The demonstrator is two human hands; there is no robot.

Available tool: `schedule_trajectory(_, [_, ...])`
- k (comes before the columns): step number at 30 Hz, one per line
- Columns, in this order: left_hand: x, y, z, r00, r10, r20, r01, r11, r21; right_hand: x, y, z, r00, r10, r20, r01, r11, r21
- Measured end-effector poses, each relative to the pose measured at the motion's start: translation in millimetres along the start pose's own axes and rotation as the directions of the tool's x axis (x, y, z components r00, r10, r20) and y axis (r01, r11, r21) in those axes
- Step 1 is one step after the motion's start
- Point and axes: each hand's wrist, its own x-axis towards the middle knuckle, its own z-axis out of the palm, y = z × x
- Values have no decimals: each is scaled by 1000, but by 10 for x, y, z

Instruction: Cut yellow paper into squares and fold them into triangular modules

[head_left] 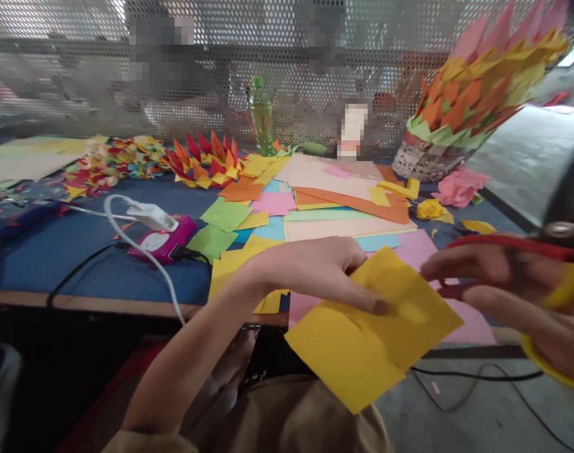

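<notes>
My left hand [315,270] reaches across the front of the table, thumb on top, and grips yellow paper squares [400,308]. At least two squares overlap and fan out, with the lower one hanging past the table's front edge. My right hand [508,289], at the right edge of the view, holds scissors [558,229] with dark blades and red and yellow handles. The blades point upward, away from the paper, and are partly cut off by the frame. The right fingertips are close to the squares' right side; I cannot tell whether they touch.
Coloured paper sheets [329,176] pile up mid-table. Behind them stand a green bottle [261,119] and a perforated metal screen [211,82]. A papercraft basket [428,157] is back right, a folded-paper crown [206,163] back left. A purple power adapter [185,233] with cables sits left.
</notes>
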Motion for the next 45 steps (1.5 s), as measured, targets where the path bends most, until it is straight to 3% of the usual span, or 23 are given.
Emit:
schedule_trajectory(5, [43, 100, 46, 1000, 8, -24, -3, 984, 176, 334, -163, 197, 946, 1, 326, 15, 999, -47])
schedule_trajectory(8, [39, 129, 42, 994, -58, -88, 77, 967, 241, 386, -199, 251, 908, -6, 418, 26, 999, -41])
schedule_trajectory(12, [-4, 102, 6, 986, -78, -150, 115, 961, 250, 398, -209, 307, 911, -33, 412, 31, 999, 12])
schedule_trajectory(14, [-69, 86, 79, 953, 7, -302, 80, 959, 274, 414, -213, 320, 947, -55, 316, 42, 998, 48])
schedule_trajectory(15, [-116, 81, 162, 886, 101, -452, 45, 953, 300, 423, -213, 319, 965, -61, 257, 46, 997, 65])
schedule_trajectory(16, [-173, 77, 277, 703, 205, -681, 41, 944, 327, 430, -212, 315, 979, -63, 193, 48, 995, 82])
schedule_trajectory(17, [-234, 71, 422, 459, 304, -835, 56, 928, 368, 432, -209, 310, 991, -60, 120, 47, 993, 104])
schedule_trajectory(18, [-293, 58, 588, 264, 348, -900, 79, 922, 379, 424, -204, 306, 998, -55, 45, 48, 990, 130])
schedule_trajectory(19, [-343, 37, 764, 107, 345, -932, 65, 933, 353, 404, -199, 308, 999, -46, -27, 49, 986, 157])
schedule_trajectory(20, [-376, 6, 938, 64, 304, -950, 20, 952, 306, 370, -196, 319, 995, -33, -96, 51, 981, 185])
schedule_trajectory(21, [-385, -33, 1098, 141, 238, -961, -40, 971, 235, 323, -199, 343, 987, -15, -163, 50, 976, 213])
schedule_trajectory(23, [-319, -122, 1341, 474, 72, -878, -162, 987, -7, 196, -232, 431, 963, 37, -265, 38, 962, 272])
schedule_trajectory(24, [-249, -162, 1415, 610, 9, -792, -217, 963, -157, 122, -264, 495, 953, 70, -294, 22, 954, 300])
schedule_trajectory(25, [-162, -195, 1459, 687, -42, -725, -273, 910, -312, 48, -303, 569, 946, 101, -308, 6, 945, 328])
schedule_trajectory(26, [-67, -216, 1477, 712, -126, -691, -297, 837, -459, -25, -345, 652, 944, 127, -304, -12, 935, 354])
schedule_trajectory(28, [112, -223, 1453, 674, -204, -710, -382, 727, -571, -154, -423, 826, 943, 165, -289, -34, 912, 409])
schedule_trajectory(31, [278, -169, 1355, 537, -236, -810, -522, 661, -539, -297, -464, 1056, 923, 212, -320, -31, 872, 489])
schedule_trajectory(33, [313, -128, 1292, 499, -245, -831, -566, 634, -527, -363, -430, 1160, 906, 253, -339, -37, 846, 532])
schedule_trajectory(41, [247, -120, 1162, 476, -177, -862, -536, 718, -444, -495, -275, 1270, 857, 371, -357, -85, 786, 613])
schedule_trajectory(45, [155, -174, 1136, 509, -103, -854, -562, 712, -421, -472, -370, 1226, 870, 382, -313, -108, 766, 634])
